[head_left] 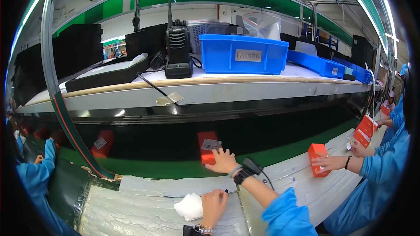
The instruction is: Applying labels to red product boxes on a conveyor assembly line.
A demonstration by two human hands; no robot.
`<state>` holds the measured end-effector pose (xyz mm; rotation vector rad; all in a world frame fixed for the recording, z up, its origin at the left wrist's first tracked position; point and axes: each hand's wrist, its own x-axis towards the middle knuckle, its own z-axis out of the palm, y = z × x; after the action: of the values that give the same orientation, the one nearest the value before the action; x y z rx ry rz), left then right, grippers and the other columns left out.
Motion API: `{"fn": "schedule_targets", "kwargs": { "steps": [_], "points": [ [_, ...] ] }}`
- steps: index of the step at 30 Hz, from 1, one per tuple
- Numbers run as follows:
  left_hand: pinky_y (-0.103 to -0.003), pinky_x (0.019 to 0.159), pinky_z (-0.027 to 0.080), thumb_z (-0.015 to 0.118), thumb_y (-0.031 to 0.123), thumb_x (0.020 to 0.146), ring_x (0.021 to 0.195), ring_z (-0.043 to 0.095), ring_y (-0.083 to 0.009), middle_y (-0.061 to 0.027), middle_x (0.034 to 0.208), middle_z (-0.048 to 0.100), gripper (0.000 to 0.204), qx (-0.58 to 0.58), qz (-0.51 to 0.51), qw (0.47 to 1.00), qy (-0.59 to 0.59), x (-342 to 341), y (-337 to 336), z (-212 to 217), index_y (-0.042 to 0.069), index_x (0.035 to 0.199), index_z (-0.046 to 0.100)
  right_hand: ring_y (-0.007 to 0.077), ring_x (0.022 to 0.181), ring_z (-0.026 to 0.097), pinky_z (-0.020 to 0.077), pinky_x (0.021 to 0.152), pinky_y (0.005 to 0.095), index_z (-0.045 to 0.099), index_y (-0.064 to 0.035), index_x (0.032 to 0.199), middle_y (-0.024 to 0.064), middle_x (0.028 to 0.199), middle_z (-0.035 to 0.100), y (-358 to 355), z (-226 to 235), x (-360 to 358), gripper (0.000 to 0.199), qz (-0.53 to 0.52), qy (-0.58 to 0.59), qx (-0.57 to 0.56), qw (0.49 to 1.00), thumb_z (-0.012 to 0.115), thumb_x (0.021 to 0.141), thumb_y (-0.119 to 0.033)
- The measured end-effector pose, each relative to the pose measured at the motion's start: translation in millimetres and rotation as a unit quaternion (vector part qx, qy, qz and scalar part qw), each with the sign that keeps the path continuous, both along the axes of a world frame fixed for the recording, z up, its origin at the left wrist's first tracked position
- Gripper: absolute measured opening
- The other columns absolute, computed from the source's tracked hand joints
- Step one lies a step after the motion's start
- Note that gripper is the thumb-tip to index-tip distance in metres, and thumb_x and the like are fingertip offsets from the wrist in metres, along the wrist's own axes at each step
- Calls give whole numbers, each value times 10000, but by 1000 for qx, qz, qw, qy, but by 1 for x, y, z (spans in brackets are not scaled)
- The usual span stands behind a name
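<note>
My right hand (224, 162) reaches forward over a red-orange box (206, 143) that lies on the dark green conveyor. Its fingers are spread, and some touch the near right part of the box beside a white label. Lower down, my left hand (213, 207) is curled over the pale work surface (144, 205), with thumb and forefinger close together. White folded paper (190, 206) lies against its left side. What the left fingers hold, if anything, is hidden.
Another red box (103, 144) is on the conveyor (148, 161) at left, behind a slanting post (72, 135). At right a co-worker's hand (332, 162) grips a red box (317, 159). The shelf above carries a walkie-talkie (178, 50) and a blue bin (243, 54).
</note>
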<state>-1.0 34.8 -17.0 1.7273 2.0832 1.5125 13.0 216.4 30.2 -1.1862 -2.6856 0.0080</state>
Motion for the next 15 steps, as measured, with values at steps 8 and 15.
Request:
{"fn": "schedule_targets", "kwargs": {
  "steps": [8, 15],
  "points": [
    [-386, 656, 430, 621, 188, 855, 663, 644, -250, -81, 735, 672, 145, 9, -5, 999, -41, 0, -3, -2, 58, 793, 634, 372, 894, 597, 537, 698, 425, 540, -53, 1247, 173, 1177, 573, 11, -32, -8, 755, -73, 93, 60, 991, 614, 702, -571],
    [-353, 663, 513, 536, 169, 929, 738, 680, -259, -124, 802, 691, 172, -34, 89, 985, -143, -9, -9, -3, 14, 940, 611, 449, 892, 601, 549, 749, 460, 499, -92, 1313, 189, 1362, 451, -83, -4, 87, 789, -38, 134, -12, 990, 649, 680, -539]
  ]
}}
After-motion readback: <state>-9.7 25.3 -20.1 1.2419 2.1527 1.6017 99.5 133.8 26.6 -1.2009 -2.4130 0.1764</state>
